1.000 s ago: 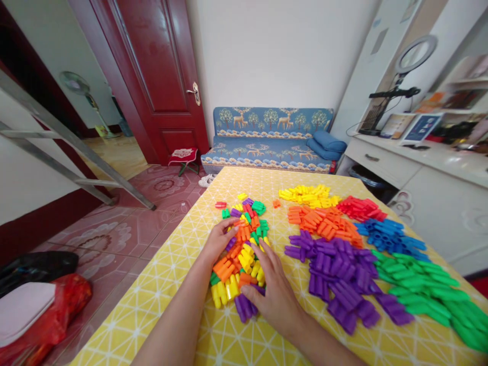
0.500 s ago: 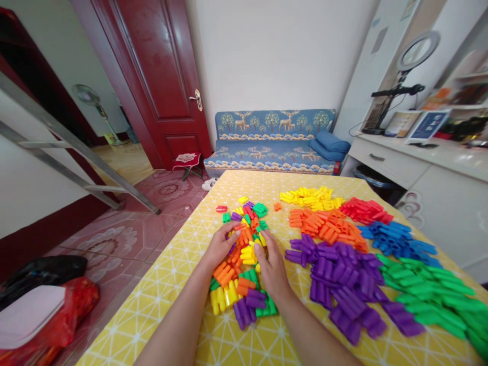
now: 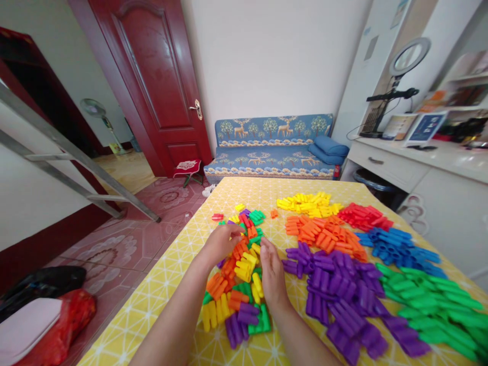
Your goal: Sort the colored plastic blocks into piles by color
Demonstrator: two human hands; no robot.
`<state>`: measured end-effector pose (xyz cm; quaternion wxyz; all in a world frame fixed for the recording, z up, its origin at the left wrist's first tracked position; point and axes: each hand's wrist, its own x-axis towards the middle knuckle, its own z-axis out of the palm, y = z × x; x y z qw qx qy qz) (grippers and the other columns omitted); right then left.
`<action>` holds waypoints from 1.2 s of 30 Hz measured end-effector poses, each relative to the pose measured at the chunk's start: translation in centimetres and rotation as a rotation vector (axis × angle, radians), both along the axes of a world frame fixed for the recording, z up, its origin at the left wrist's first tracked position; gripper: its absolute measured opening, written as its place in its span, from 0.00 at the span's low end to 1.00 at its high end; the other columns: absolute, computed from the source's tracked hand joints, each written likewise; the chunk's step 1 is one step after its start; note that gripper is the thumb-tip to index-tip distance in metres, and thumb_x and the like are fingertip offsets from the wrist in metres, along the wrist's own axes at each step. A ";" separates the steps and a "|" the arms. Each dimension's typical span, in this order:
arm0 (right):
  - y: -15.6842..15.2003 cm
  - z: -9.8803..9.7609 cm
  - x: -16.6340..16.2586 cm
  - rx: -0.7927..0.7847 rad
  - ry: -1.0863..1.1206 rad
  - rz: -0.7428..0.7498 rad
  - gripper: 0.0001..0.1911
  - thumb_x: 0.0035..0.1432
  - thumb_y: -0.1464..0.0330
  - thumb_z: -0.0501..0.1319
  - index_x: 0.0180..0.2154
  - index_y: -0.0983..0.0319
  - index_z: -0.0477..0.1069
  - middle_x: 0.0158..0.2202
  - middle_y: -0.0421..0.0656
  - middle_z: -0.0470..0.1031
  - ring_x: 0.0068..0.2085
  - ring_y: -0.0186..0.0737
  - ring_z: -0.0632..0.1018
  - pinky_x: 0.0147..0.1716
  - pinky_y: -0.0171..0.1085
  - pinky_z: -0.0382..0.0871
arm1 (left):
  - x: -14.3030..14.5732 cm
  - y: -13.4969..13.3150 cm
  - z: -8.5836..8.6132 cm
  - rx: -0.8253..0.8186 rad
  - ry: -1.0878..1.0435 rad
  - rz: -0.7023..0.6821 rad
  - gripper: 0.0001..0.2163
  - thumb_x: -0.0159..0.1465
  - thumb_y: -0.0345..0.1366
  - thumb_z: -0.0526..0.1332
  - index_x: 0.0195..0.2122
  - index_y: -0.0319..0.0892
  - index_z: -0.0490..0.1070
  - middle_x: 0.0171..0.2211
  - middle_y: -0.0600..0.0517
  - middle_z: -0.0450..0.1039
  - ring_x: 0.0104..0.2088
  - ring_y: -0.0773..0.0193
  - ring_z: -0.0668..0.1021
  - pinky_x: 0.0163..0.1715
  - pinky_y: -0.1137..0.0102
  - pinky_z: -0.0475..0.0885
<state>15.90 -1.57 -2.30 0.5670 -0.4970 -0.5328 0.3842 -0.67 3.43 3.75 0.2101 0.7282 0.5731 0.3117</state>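
Note:
A mixed pile of plastic tube-shaped building blocks lies between my hands, with yellow blocks (image 3: 245,266), orange blocks (image 3: 217,285), green blocks (image 3: 261,321) and purple blocks (image 3: 236,329) among them. My left hand (image 3: 220,245) hovers over the pile's left side, its fingers loosely bent and pointing right; nothing shows in its grasp. Along the right edge of the pile stands my right hand (image 3: 273,274), palm turned inward and fingers stretched forward. It is beside the yellow blocks and holds nothing visible.
Blocks sorted by colour lie to the right: a yellow heap (image 3: 308,204), orange heap (image 3: 326,235), red heap (image 3: 364,217), blue heap (image 3: 400,249), purple heap (image 3: 339,284) and green heap (image 3: 438,305). The patterned yellow tablecloth (image 3: 152,325) covers the table. Behind is a blue sofa (image 3: 267,152).
Both hands have come off the blocks a little, and my right thumb has left the yellow block it was on. More of the pile's middle and right side shows. The view has shifted slightly.

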 end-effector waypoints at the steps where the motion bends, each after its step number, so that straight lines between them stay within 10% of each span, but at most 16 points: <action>1: 0.0 0.0 0.0 -0.003 0.020 -0.001 0.28 0.62 0.51 0.47 0.54 0.62 0.65 0.57 0.49 0.67 0.59 0.46 0.66 0.60 0.48 0.56 | 0.4 0.4 0.0 -0.019 0.055 -0.004 0.13 0.56 0.30 0.60 0.41 0.42 0.79 0.37 0.48 0.80 0.38 0.56 0.79 0.42 0.66 0.71; 11: 0.1 -0.2 -0.2 -0.008 0.087 -0.005 0.26 0.61 0.53 0.51 0.53 0.62 0.67 0.55 0.50 0.69 0.57 0.45 0.68 0.59 0.47 0.58 | 3.0 0.4 -1.3 0.110 0.416 -0.118 0.30 0.54 0.20 0.55 0.57 0.52 0.68 0.61 0.52 0.64 0.57 0.57 0.69 0.57 0.64 0.63; 17: 0.2 -0.4 -0.2 0.005 0.084 0.006 0.25 0.62 0.53 0.50 0.53 0.62 0.67 0.55 0.50 0.69 0.57 0.45 0.68 0.59 0.47 0.58 | 3.7 0.4 -1.3 0.117 0.455 -0.060 0.19 0.61 0.26 0.56 0.50 0.54 0.73 0.55 0.53 0.69 0.49 0.58 0.75 0.47 0.66 0.69; 27: 1.2 -1.9 -0.2 0.065 -0.033 -0.076 0.26 0.56 0.60 0.57 0.55 0.62 0.65 0.60 0.51 0.63 0.61 0.49 0.63 0.60 0.51 0.57 | 2.9 1.1 -2.3 0.142 0.088 0.172 0.07 0.59 0.39 0.62 0.32 0.40 0.74 0.29 0.51 0.74 0.30 0.63 0.75 0.31 0.71 0.66; 36: 0.9 -1.5 -0.7 0.080 -0.087 -0.085 0.24 0.55 0.66 0.55 0.53 0.64 0.67 0.57 0.52 0.67 0.59 0.48 0.67 0.60 0.50 0.57 | 3.8 3.0 -0.1 -0.169 -0.799 0.102 0.17 0.52 0.43 0.67 0.37 0.37 0.74 0.25 0.53 0.75 0.22 0.70 0.74 0.26 0.74 0.71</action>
